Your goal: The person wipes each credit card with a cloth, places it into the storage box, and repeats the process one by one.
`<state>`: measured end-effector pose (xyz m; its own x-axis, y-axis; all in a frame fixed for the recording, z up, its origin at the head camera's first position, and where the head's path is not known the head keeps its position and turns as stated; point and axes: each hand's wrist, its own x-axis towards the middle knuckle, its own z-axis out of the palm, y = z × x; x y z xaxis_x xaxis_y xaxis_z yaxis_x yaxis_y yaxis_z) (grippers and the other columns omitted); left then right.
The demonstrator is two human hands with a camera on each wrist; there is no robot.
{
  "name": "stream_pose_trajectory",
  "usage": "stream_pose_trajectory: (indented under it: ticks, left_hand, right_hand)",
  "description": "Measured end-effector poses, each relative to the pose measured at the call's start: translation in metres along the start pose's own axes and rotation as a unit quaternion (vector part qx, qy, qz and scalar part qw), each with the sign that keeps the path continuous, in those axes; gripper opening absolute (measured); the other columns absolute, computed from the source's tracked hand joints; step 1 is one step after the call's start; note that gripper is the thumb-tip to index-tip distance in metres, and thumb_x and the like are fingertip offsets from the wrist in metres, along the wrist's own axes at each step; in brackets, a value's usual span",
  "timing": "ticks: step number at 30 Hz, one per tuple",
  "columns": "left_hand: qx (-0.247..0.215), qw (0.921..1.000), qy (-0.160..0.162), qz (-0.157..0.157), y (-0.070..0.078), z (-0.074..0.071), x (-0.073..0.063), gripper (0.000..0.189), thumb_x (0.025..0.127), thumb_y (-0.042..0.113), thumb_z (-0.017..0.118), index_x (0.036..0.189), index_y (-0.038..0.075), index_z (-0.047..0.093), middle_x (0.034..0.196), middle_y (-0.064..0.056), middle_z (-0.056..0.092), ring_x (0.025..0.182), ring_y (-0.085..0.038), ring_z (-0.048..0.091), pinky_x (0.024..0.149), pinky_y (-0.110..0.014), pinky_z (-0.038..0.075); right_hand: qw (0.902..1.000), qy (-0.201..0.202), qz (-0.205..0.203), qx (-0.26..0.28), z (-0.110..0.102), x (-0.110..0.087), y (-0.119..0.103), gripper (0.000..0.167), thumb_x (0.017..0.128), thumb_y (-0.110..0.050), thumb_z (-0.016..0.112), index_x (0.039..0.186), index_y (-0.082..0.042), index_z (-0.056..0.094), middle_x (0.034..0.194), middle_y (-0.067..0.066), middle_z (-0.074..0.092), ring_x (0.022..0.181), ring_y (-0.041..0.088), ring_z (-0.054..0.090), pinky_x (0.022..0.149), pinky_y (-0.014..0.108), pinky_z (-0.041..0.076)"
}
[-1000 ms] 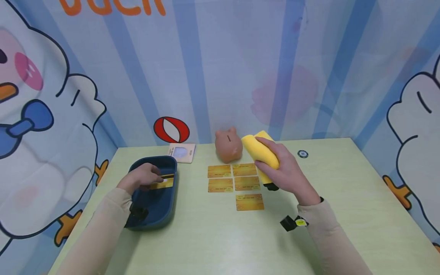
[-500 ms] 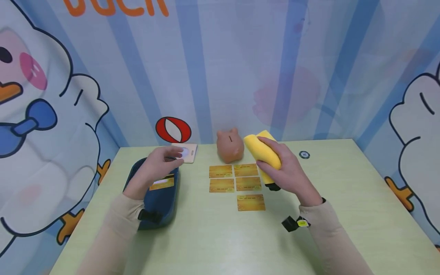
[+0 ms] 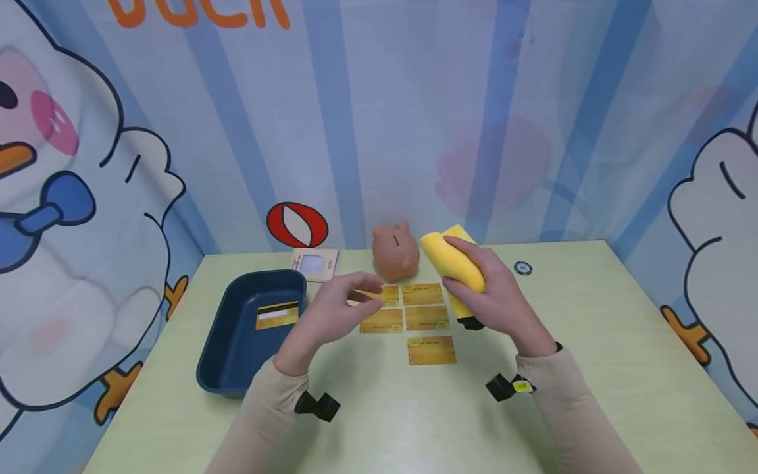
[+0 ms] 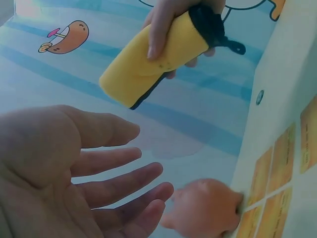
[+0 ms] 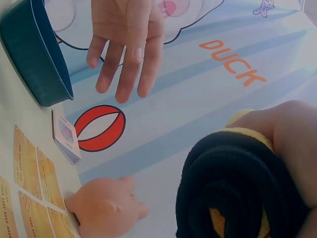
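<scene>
My right hand (image 3: 494, 289) grips a rolled yellow cloth (image 3: 451, 262) with a black edge, held tilted above the table. In the right wrist view the dark spiral end (image 5: 233, 183) of the roll fills the lower right. My left hand (image 3: 334, 306) hovers with relaxed, spread fingers and holds nothing. It partly covers the upper-left card among several gold cards (image 3: 426, 318) on the table. One more gold card (image 3: 277, 319), with a dark stripe up, lies in the blue tray (image 3: 216, 329). A pink piggy bank (image 3: 395, 253) stands behind the cards.
A small pale booklet-like item (image 3: 316, 264) lies behind the tray, against the back wall cloth. A round dark chip (image 3: 523, 268) sits at the right back. Printed duck cloth (image 3: 403, 131) encloses the back and sides of the table.
My left hand has come out of the blue tray and moved right, to above the gold cards, with nothing in it. My right hand and the cloth have hardly moved.
</scene>
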<state>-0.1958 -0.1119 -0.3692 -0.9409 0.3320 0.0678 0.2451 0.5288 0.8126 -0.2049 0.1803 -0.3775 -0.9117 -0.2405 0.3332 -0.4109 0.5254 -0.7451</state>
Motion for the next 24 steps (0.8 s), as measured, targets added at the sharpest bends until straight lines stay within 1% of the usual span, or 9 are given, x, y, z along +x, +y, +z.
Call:
stream_pose_trajectory:
  ticks: [5, 7, 9, 13, 17, 20, 24]
  left_hand:
    - [-0.036, 0.9994, 0.003, -0.003, -0.009, 0.02, 0.004, 0.03, 0.1, 0.016, 0.071, 0.13, 0.011, 0.071, 0.127, -0.006, 0.071, 0.111, -0.027, 0.067, 0.084, -0.035, 0.063]
    - [-0.043, 0.999, 0.004, -0.011, -0.016, 0.026, 0.007, 0.031, 0.1, 0.016, 0.071, 0.131, 0.01, 0.07, 0.127, -0.007, 0.071, 0.112, -0.027, 0.067, 0.086, -0.035, 0.063]
    - [-0.044, 0.9986, 0.009, -0.027, -0.024, 0.032, 0.011, 0.032, 0.1, 0.016, 0.072, 0.131, 0.01, 0.07, 0.128, -0.007, 0.071, 0.113, -0.027, 0.067, 0.087, -0.036, 0.063]
    - [-0.032, 0.9979, 0.015, -0.055, -0.045, 0.042, 0.016, 0.031, 0.099, 0.015, 0.073, 0.13, 0.007, 0.071, 0.127, -0.008, 0.072, 0.109, -0.026, 0.067, 0.088, -0.037, 0.062]
    - [-0.02, 0.9978, 0.025, -0.058, -0.061, 0.047, 0.021, 0.031, 0.098, 0.01, 0.073, 0.127, 0.003, 0.071, 0.125, -0.013, 0.072, 0.107, -0.029, 0.068, 0.09, -0.042, 0.061]
    - [-0.006, 0.997, 0.038, -0.067, -0.071, 0.05, 0.024, 0.031, 0.095, 0.006, 0.075, 0.126, 0.002, 0.071, 0.124, -0.014, 0.072, 0.107, -0.03, 0.068, 0.093, -0.045, 0.06]
    - [0.023, 0.9946, 0.051, -0.087, -0.082, 0.054, 0.028, 0.034, 0.093, 0.003, 0.077, 0.126, 0.003, 0.072, 0.125, -0.012, 0.072, 0.108, -0.029, 0.067, 0.096, -0.044, 0.058]
  right_hand:
    - [1.0, 0.003, -0.002, -0.003, 0.0, -0.001, 0.0, 0.064, 0.1, -0.021, 0.07, 0.159, -0.029, 0.046, 0.133, 0.015, 0.054, 0.097, 0.029, 0.053, 0.077, 0.044, 0.052]
    - [1.0, 0.005, -0.004, -0.005, 0.001, -0.001, 0.0, 0.064, 0.1, -0.021, 0.071, 0.159, -0.029, 0.046, 0.132, 0.014, 0.054, 0.097, 0.029, 0.053, 0.077, 0.044, 0.052]
    - [0.9999, 0.005, -0.006, -0.007, 0.001, -0.001, -0.001, 0.064, 0.1, -0.021, 0.071, 0.159, -0.029, 0.046, 0.13, 0.014, 0.054, 0.096, 0.029, 0.053, 0.077, 0.044, 0.052]
    - [0.9999, 0.003, -0.007, -0.006, 0.002, -0.001, -0.001, 0.065, 0.1, -0.02, 0.071, 0.159, -0.029, 0.046, 0.129, 0.014, 0.055, 0.096, 0.029, 0.053, 0.077, 0.044, 0.052]
    - [0.9999, 0.004, -0.007, -0.006, 0.002, -0.001, -0.002, 0.065, 0.099, -0.02, 0.071, 0.159, -0.029, 0.047, 0.133, 0.014, 0.055, 0.097, 0.029, 0.053, 0.078, 0.045, 0.052]
    - [0.9999, 0.004, -0.009, -0.008, 0.002, 0.0, -0.001, 0.065, 0.099, -0.019, 0.072, 0.159, -0.029, 0.047, 0.135, 0.015, 0.054, 0.098, 0.03, 0.053, 0.079, 0.046, 0.052]
    - [0.9999, 0.005, -0.01, -0.01, 0.001, 0.0, -0.001, 0.065, 0.099, -0.02, 0.071, 0.159, -0.029, 0.047, 0.135, 0.014, 0.054, 0.099, 0.029, 0.052, 0.08, 0.047, 0.051]
